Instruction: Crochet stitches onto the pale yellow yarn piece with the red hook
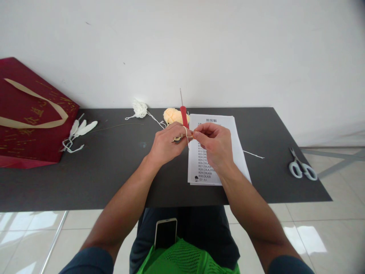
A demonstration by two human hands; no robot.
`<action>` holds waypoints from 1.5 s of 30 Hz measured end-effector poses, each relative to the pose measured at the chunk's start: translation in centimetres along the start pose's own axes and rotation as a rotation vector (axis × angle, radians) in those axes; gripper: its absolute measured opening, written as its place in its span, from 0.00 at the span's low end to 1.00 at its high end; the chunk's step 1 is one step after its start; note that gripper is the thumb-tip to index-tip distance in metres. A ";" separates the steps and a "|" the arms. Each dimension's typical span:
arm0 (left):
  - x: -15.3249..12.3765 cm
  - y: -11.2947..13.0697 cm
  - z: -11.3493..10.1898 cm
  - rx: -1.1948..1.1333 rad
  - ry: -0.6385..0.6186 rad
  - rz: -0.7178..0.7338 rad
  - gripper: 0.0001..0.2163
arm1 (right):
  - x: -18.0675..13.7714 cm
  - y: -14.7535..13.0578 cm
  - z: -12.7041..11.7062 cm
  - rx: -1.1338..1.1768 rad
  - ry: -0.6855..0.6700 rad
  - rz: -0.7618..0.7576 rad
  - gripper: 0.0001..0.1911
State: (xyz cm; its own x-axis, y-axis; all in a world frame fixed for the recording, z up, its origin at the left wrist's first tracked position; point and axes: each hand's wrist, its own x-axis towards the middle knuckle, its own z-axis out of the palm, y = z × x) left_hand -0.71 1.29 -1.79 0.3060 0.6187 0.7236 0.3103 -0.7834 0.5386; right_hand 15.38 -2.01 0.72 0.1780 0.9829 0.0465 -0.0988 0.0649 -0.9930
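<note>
Left hand [167, 144] curled shut, cream yarn strand [186, 131] looped over finger, seemingly gripping upright red-handled metal crochet hook [184, 115]. Right hand [215, 145] pinches same strand at fingertips. Both above dark grey table [114, 171]. Pale peach yarn ball [172, 115] just behind; white printed paper sheet [228, 129] beneath right hand; white-handled scissors [302, 167] well right.

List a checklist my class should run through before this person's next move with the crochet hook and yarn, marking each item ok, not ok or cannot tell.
1. Yarn looped over a left hand finger: ok.
2. Right hand pinching the yarn: ok.
3. Which hand grips the crochet hook: cannot tell.
4. Yarn ball on the table behind the hands: ok.
5. Pattern sheet fully uncovered: not ok, right hand overlaps it.
6. Scissors on the table, right side: ok.
</note>
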 end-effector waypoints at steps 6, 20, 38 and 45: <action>0.0 -0.1 0.1 -0.008 0.012 0.003 0.07 | 0.0 0.0 0.0 0.017 -0.010 0.011 0.03; -0.2 -0.1 0.0 -0.010 -0.047 -0.092 0.03 | 0.0 0.1 -0.2 -0.129 0.000 -0.072 0.02; -0.3 -0.1 -0.3 -0.361 -0.203 -0.424 0.03 | 0.5 -1.3 -0.7 0.084 -0.110 0.226 0.04; -0.3 -0.3 0.0 -0.552 -0.176 -0.483 0.04 | 0.5 -1.1 -0.9 0.145 -0.110 0.253 0.04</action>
State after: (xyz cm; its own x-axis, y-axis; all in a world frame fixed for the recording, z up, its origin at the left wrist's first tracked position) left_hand -0.89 1.32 -2.12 0.4043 0.8649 0.2975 -0.0352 -0.3103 0.9500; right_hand 16.43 -1.70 1.74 0.0240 0.9832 -0.1810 -0.2663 -0.1683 -0.9491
